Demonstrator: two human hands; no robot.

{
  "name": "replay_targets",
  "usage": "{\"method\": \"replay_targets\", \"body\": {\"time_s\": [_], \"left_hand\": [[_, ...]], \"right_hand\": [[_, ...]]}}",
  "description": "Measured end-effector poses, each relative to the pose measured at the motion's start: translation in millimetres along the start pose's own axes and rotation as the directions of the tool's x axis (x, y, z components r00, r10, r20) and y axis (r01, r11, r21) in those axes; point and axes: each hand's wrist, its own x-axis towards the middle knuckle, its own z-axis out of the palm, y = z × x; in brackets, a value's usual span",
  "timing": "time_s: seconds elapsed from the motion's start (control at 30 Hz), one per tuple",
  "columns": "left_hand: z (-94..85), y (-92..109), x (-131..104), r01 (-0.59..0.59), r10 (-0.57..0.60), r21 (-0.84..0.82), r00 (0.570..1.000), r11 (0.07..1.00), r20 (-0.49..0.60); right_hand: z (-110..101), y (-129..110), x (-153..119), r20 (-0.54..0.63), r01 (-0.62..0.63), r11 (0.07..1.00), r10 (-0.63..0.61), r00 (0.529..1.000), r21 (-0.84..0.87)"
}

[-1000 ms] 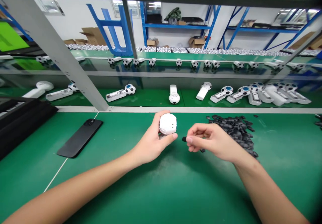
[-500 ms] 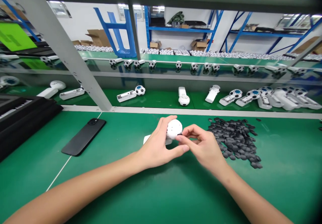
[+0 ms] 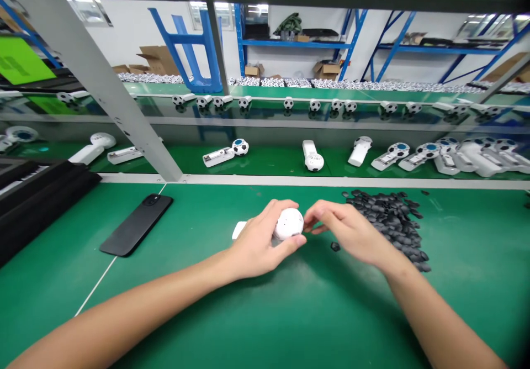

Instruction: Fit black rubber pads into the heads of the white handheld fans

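The left hand (image 3: pixel 261 244) grips the white thing (image 3: pixel 289 224) over the surface (image 3: pixel 256 325), its handle (image 3: pixel 238 230) poking out left. The right hand (image 3: pixel 345 230) curls just right of its round end (image 3: pixel 292 220), nearer the black pieces (image 3: pixel 391 222); I can't tell if it pinches one.

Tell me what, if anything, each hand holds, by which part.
Left hand: a white, round-headed plastic device, held by its head between thumb and fingers. Right hand: I cannot tell.

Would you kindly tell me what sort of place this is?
Probably a factory assembly workshop: loose black pieces piled on a green workbench, rows of similar white devices, and blue shelving behind.
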Motion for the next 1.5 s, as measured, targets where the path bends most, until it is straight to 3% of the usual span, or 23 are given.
{"method": "replay_targets", "body": {"time_s": [0.07, 0.2, 0.3, 0.4, 0.47, 0.63, 0.77, 0.97, 1.17, 1.33, 1.5], "left_hand": [[-0.5, -0.1, -3.3, -0.061, 0.061, 0.008, 0.996, 0.998, 0.058], [4.6, -4.1, -6.1, -0.111, 0.103, 0.061, 0.987, 0.992, 0.121], [10.5, -13.7, -3.7, -0.254, 0.239, 0.16, 0.965, 0.954, 0.109], [13.9, -25.4, 1.2, -0.441, 0.418, 0.24, 0.897, 0.865, 0.142], [13.8, -30.5, 4.4, -0.468, 0.437, 0.275, 0.883, 0.84, 0.169], [10.0, -32.1, 7.4, -0.369, 0.355, 0.496, 0.926, 0.786, 0.126], [9.5, -30.0, 4.3, -0.265, 0.227, 0.616, 0.964, 0.742, 0.142], [8.2, -25.4, 1.3, -0.046, 0.079, 0.582, 0.996, 0.812, -0.032], [7.8, -29.7, 1.6, 0.003, 0.072, 0.481, 0.988, 0.877, -0.137], [9.9, -29.3, 3.5, 0.058, -0.011, 0.453, 0.995, 0.89, -0.104], [8.2, -26.8, 4.1, 0.081, -0.062, 0.399, 0.996, 0.913, -0.061]], "right_hand": [[-21.8, 4.6, -5.8, -0.003, -0.09, 0.979, 0.091, 0.996, -0.184], [-51.3, 23.7, -15.7, 0.044, -0.266, 0.831, 0.328, 0.944, -0.489], [-55.9, 32.6, -18.1, 0.075, -0.344, 0.792, 0.437, 0.896, -0.504], [-51.4, 33.0, -17.3, 0.103, -0.362, 0.809, 0.455, 0.885, -0.463], [-47.4, 32.8, -16.0, 0.116, -0.356, 0.81, 0.455, 0.883, -0.466], [-42.8, 32.9, -11.2, 0.215, -0.291, 0.808, 0.449, 0.867, -0.512], [-38.1, 20.8, -6.6, 0.285, -0.226, 0.922, 0.319, 0.904, -0.315], [-19.9, 3.9, -2.3, 0.089, -0.201, 0.977, 0.208, 0.974, -0.076], [11.4, 7.9, 3.6, 0.098, -0.183, 0.953, 0.164, 0.982, 0.243], [33.7, 7.1, 3.2, -0.055, -0.104, 0.988, 0.111, 0.992, 0.117], [43.4, 4.3, 0.3, -0.198, -0.061, 0.998, 0.055, 0.979, -0.025]]}}
